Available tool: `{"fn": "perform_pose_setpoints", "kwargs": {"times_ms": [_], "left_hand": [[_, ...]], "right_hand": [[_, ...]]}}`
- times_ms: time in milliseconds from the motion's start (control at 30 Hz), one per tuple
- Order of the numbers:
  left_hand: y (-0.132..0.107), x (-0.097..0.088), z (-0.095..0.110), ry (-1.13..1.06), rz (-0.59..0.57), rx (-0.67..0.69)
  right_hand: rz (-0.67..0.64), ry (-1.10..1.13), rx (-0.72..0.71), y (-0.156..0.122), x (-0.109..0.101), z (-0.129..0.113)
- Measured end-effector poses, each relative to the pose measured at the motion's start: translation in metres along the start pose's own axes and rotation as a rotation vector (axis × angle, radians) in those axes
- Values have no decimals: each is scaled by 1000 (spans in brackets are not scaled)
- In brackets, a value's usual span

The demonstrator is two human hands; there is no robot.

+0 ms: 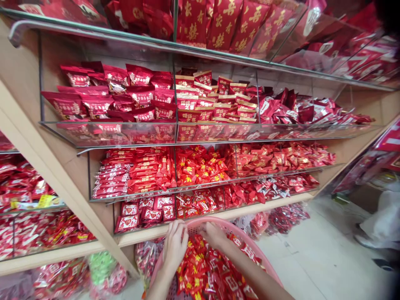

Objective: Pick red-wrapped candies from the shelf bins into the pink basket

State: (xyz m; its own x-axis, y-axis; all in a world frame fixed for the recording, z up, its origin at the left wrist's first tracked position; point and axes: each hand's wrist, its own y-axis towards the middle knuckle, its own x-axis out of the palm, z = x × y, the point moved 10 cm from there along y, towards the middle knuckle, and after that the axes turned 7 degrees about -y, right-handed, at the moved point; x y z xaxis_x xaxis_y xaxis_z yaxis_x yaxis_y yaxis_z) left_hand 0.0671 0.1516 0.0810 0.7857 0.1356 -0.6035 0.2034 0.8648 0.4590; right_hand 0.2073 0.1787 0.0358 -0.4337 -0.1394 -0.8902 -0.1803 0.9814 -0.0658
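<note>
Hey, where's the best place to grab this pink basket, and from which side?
I'd take the pink basket by its rim, left hand and right hand coming from opposite sides. The curved rim rings the heaped red packets, and its right side shows uncovered; the far edge looks more awkward, close to the wooden shelf.

basket [249, 241] up near, mid-scene, small packets [195, 266] piled in it // left hand [175, 243] at its left rim, right hand [214, 235] inside, far end // tiered shelf unit [275, 204] behind, packets on every tier // post [62, 179] left, another shelf [46, 257] past it // bagged stuff [289, 216] on floor [318, 246] under unit // right's blurry, maybe somebody's leg [383, 221]
</note>
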Motion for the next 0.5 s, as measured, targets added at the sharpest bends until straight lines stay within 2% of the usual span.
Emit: {"fn": "perform_pose_setpoints", "kwargs": {"times_ms": [100,167,233,300,367,433,500], "left_hand": [[0,-1,1,-9,14,19],[1,-1,0,-10,21,19],[1,-1,0,-10,23,16],[0,-1,0,-7,21,14],[0,0,-1,0,20,9],[-1,0,-2,9,15,1],[-2,0,-2,14,16,0]], "right_hand": [[4,-16,-63,-10,-45,-18],[-24,36,-176,-16,-87,-40],[1,98,-308,-19,-139,-65],[105,121,-331,-15,-191,-74],[265,38,-314,-5,-233,-73],[409,-139,-266,5,-257,-66],[453,-351,-223,17,-261,-59]]}}
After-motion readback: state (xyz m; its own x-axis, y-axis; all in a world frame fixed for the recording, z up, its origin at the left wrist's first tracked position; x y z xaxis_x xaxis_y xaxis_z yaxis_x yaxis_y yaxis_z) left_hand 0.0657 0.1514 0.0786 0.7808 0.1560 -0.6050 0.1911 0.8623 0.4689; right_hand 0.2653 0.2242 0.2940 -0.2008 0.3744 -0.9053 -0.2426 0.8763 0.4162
